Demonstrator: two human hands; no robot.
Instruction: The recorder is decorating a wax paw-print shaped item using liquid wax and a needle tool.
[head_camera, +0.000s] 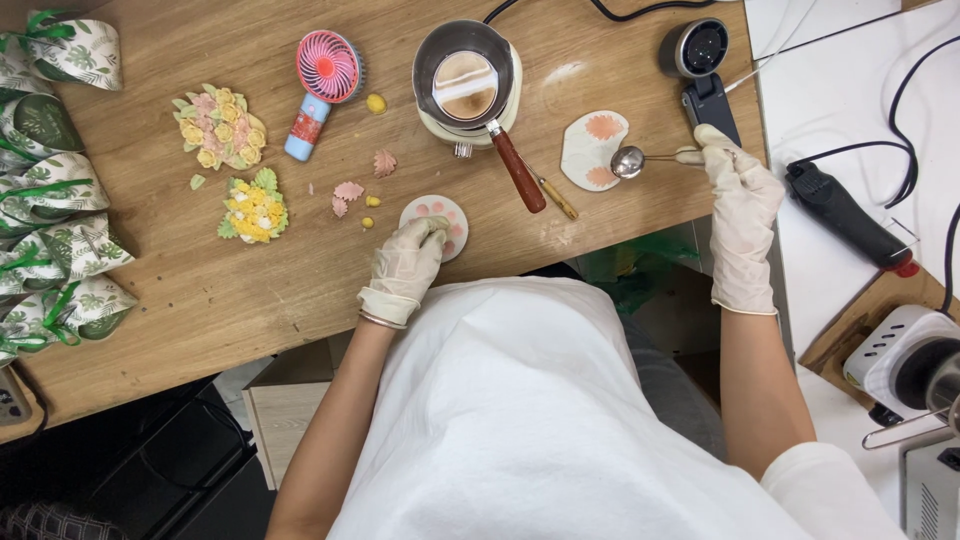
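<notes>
1. Head view: my gloved right hand (742, 200) pinches a small round metal spoon (628, 161), bowl level over a white shell-shaped mould with orange leaves (592, 150), probably so nothing spills.
2. Left of that mould, my gloved left hand (405, 268) presses fingertips on a round white disc with pink petals (441, 216), steadying it.
3. Further left of the mould, beyond the disc, sits a small steel saucepan with a brown handle (470, 85).

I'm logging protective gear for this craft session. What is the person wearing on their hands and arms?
Both the left hand and the right hand wear thin, whitish disposable gloves that end at the wrists. A slim bracelet sits at the left wrist. The forearms are uncovered; a white sleeve shows on the right upper arm.
</notes>
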